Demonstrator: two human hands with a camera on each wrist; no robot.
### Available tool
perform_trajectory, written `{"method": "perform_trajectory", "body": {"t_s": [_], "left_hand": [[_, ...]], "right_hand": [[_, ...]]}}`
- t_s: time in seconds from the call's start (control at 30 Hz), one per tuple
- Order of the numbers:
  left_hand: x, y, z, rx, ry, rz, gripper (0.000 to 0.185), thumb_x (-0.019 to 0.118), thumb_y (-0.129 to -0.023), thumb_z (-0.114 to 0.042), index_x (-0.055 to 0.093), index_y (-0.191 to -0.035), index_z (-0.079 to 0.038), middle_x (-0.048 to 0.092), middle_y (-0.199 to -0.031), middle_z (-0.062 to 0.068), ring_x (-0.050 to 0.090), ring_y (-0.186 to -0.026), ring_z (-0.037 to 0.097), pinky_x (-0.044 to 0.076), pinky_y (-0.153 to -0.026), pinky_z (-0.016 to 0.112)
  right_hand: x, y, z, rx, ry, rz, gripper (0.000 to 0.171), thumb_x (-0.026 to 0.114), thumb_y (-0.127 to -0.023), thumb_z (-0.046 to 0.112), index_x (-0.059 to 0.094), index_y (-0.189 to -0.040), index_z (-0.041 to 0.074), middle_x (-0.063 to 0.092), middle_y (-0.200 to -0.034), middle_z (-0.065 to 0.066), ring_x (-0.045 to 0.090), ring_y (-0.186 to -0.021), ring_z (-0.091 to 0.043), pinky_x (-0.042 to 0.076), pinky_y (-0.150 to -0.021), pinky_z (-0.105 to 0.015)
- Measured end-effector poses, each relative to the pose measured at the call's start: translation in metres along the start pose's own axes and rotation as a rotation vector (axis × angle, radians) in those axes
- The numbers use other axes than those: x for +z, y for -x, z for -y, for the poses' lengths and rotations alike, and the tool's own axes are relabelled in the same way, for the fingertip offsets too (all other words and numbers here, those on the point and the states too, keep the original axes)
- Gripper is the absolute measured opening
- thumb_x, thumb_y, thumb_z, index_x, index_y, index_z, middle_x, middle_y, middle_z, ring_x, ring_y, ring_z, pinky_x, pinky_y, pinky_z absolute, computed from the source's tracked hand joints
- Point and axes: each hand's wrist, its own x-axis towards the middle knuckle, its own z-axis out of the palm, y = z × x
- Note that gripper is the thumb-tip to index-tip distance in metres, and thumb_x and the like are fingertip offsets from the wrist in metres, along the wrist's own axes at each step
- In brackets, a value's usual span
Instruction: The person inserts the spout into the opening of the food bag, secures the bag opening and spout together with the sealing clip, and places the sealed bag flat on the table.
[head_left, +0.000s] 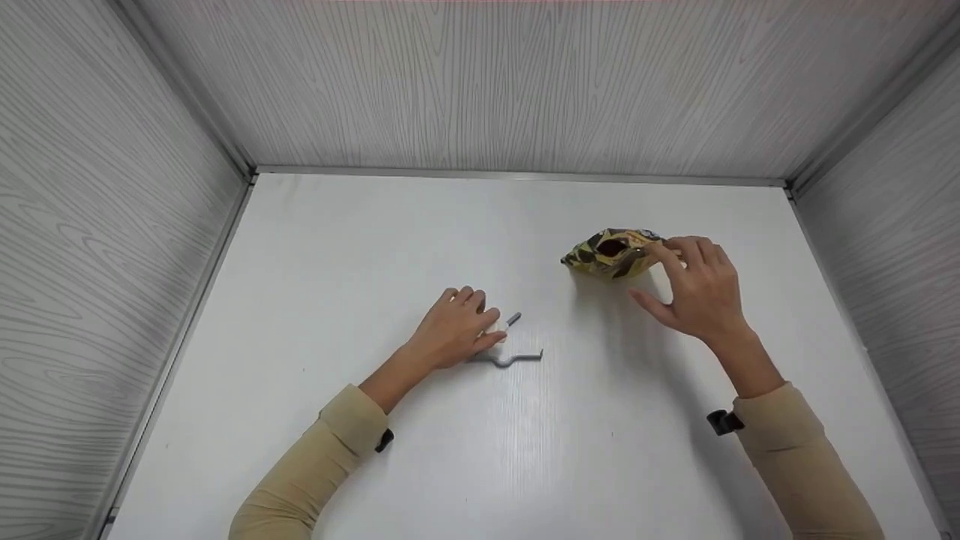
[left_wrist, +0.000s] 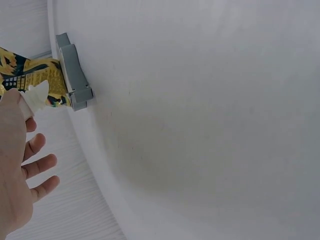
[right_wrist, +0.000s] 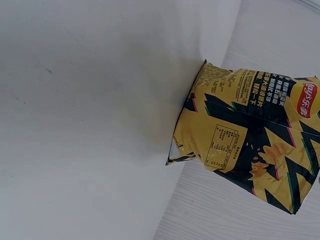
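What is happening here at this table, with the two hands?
A person works at a white table enclosed by grey wood-grain walls. The right hand touches the top of a yellow and black chip bag, which stands upright with its top open. The left hand rests on the table and pinches one end of a grey and white clip, which lies flat on the surface. Bag and clip are apart from each other.

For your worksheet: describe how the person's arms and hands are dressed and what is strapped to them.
Both hands, left hand and right hand, are bare, with no gloves. Each arm wears a long beige sleeve ending at the wrist. A small black clip sits at each cuff.
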Motion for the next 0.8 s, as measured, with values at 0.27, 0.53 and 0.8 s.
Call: {"method": "perform_trajectory", "body": {"t_s": [0.27,0.53,0.8], "left_hand": [[0.0,-0.001,0.0,-0.013,0.022,0.047,0.049,0.038,-0.11,-0.059,0.064,-0.121,-0.019,0.067,-0.122,0.009,0.063,-0.117,0.028,0.052,-0.106,0.047],[-0.001,-0.002,-0.001,-0.011,0.013,0.059,0.05,0.036,-0.111,-0.059,0.064,-0.121,-0.019,0.066,-0.122,0.009,0.063,-0.116,0.028,0.052,-0.106,0.046],[-0.001,-0.002,0.0,-0.005,0.001,0.042,0.049,0.037,-0.111,-0.058,0.064,-0.118,-0.018,0.067,-0.119,0.009,0.063,-0.112,0.027,0.053,-0.102,0.045]], "right_hand": [[0.008,-0.002,-0.007,0.005,0.02,0.018,0.071,0.051,-0.101,0.068,0.069,-0.122,0.003,0.067,-0.106,-0.023,0.063,-0.093,-0.044,0.053,-0.072,-0.058],[0.017,-0.003,-0.012,0.002,0.043,-0.014,0.064,0.053,-0.104,0.062,0.071,-0.116,0.002,0.068,-0.102,-0.023,0.065,-0.089,-0.043,0.054,-0.069,-0.057],[0.025,-0.004,-0.014,-0.014,0.053,-0.076,0.057,0.057,-0.104,0.056,0.072,-0.109,0.001,0.069,-0.096,-0.022,0.065,-0.084,-0.043,0.055,-0.066,-0.056]]}}
